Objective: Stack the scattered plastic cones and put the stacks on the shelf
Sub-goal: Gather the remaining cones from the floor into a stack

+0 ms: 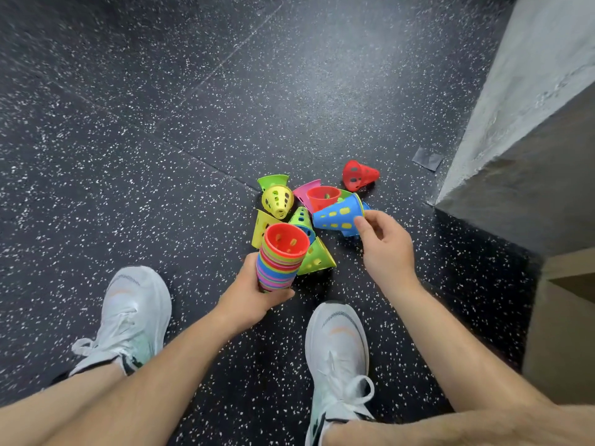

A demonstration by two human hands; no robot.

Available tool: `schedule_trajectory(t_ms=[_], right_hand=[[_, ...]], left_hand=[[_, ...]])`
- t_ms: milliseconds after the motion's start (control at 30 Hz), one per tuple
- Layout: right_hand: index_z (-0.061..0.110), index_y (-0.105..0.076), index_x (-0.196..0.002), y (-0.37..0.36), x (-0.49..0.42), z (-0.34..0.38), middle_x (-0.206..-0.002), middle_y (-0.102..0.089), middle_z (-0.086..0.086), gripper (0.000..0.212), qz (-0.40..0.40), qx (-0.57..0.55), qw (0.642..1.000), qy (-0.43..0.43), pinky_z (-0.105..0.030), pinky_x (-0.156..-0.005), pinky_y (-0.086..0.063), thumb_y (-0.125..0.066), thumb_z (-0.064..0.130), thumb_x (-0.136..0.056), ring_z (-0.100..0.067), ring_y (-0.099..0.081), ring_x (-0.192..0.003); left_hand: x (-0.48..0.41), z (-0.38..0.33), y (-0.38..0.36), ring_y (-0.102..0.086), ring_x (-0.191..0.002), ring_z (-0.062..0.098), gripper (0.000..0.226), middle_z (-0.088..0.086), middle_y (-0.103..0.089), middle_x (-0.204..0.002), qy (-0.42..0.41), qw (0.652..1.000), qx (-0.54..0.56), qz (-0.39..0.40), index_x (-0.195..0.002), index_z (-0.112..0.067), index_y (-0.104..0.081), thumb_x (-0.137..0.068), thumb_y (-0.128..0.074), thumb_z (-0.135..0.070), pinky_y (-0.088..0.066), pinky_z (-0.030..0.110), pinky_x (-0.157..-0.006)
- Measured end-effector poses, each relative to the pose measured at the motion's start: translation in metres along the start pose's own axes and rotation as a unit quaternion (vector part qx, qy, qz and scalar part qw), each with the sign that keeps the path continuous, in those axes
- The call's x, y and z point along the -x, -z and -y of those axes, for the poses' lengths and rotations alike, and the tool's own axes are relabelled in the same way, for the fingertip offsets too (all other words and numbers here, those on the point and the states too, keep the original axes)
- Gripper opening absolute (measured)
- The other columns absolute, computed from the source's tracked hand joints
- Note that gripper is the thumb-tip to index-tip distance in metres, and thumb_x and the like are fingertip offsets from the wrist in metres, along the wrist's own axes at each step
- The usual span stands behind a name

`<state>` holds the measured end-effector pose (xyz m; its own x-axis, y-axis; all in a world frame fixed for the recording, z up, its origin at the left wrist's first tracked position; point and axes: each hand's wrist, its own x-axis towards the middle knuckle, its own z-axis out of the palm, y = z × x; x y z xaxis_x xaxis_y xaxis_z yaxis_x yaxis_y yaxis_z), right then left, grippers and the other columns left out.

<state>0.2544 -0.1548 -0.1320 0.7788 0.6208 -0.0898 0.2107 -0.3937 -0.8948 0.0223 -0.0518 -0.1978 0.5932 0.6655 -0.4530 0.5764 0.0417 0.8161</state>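
My left hand (254, 291) grips a tall stack of nested cones (279, 262) in many colours, a red one innermost, its wide mouth tilted up and away from me. My right hand (383, 243) pinches the rim of a blue cone (338, 215) with yellow showing through its holes, lifted just above the pile. Several loose cones lie on the floor between my hands: a yellow cone (277, 201), a green cone (314, 257), a red cone (322, 196), a pink cone (304, 189). Another red cone (359, 175) lies apart at the right.
Dark speckled rubber floor (161, 140) all round. My two white shoes (135, 313) (338, 352) stand either side of my left forearm. A grey concrete block (531, 123) rises at the right, with a tan wooden edge (560, 317) below it. A grey tape patch (427, 158) sticks to the floor.
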Motion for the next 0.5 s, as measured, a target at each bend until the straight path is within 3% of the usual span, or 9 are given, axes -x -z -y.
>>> schedule_trajectory(t_ms=[67, 233, 367, 500], right_hand=[[0.024, -0.072, -0.099, 0.003, 0.003, 0.006, -0.096, -0.068, 0.007, 0.009, -0.007, 0.014, 0.998, 0.055, -0.017, -0.079, -0.047, -0.064, 0.020, -0.097, -0.005, -0.062, -0.088], [0.015, -0.076, -0.108, -0.001, 0.016, 0.023, -0.101, -0.060, 0.003, 0.015, -0.009, 0.024, 0.983, 0.182, -0.013, -0.085, -0.042, -0.069, 0.014, -0.095, -0.004, -0.058, -0.096], [0.011, -0.076, -0.112, -0.009, 0.024, 0.026, -0.102, -0.057, -0.005, 0.020, 0.060, 0.066, 0.957, 0.277, -0.018, -0.084, -0.044, -0.067, 0.009, -0.094, -0.011, -0.056, -0.095], [0.010, -0.076, -0.113, -0.018, 0.028, 0.019, -0.102, -0.059, -0.007, 0.021, 0.129, 0.094, 0.931, 0.330, -0.029, -0.081, -0.049, -0.068, 0.009, -0.094, -0.020, -0.058, -0.092]], left_hand=[[0.001, 0.000, -0.001, -0.063, -0.110, 0.004, 0.075, -0.026, -0.062, -0.110, 0.004, 1.000, -0.010, -0.003, -0.122, -0.047, -0.041, -0.064, -0.089, -0.049, -0.052, 0.043, -0.102], [0.008, -0.001, -0.002, -0.065, -0.111, 0.011, 0.074, -0.014, -0.065, -0.115, -0.003, 1.000, 0.003, -0.009, -0.116, -0.053, -0.040, -0.060, -0.088, -0.052, -0.052, 0.050, -0.102], [0.013, -0.001, -0.003, -0.065, -0.113, 0.011, 0.074, -0.011, -0.065, -0.118, -0.015, 1.000, 0.010, -0.013, -0.117, -0.054, -0.040, -0.061, -0.087, -0.051, -0.053, 0.049, -0.102], [0.012, 0.000, -0.004, -0.065, -0.113, 0.012, 0.078, -0.008, -0.065, -0.120, -0.015, 1.000, 0.024, -0.011, -0.125, -0.040, -0.041, -0.064, -0.088, -0.044, -0.054, 0.048, -0.102]])
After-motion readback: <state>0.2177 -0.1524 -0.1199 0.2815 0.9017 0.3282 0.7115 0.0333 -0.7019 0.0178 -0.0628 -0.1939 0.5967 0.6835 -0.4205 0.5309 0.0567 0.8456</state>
